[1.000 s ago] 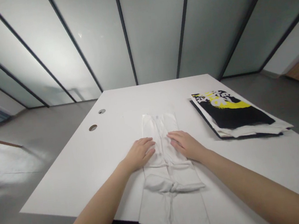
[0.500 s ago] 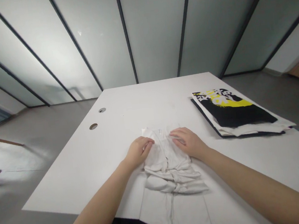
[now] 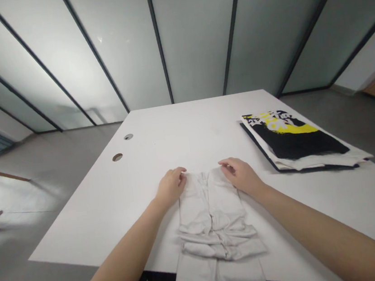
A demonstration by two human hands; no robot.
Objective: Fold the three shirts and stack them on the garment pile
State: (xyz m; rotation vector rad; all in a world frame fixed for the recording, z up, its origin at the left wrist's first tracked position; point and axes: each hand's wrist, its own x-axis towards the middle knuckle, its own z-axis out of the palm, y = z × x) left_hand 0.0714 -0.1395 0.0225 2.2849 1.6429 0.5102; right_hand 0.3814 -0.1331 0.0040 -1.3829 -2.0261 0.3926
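A white garment [image 3: 195,205] lies lengthwise in front of me, its sides meeting along a middle line; whether it is a T-shirt I cannot tell. Its far part is fairly flat, while bunched folds cross it nearer to me and the near end hangs over the table edge. At its far left corner, my left hand [image 3: 172,187] is closed with the fingertips pinching the cloth. My right hand [image 3: 241,176] pinches the far right corner the same way. The fingers partly hide both corners.
The garment rests on a white table [image 3: 90,216] with two round holes at the left. A stack of folded clothes [image 3: 304,144], topped by a black, yellow and white print, sits at the right. Frosted glass panels [image 3: 192,39] stand behind the table.
Both hands have moved outward to the far corners and closed on the cloth. The garment's far edge has come nearer to me, and its bunched folds have shifted toward me.
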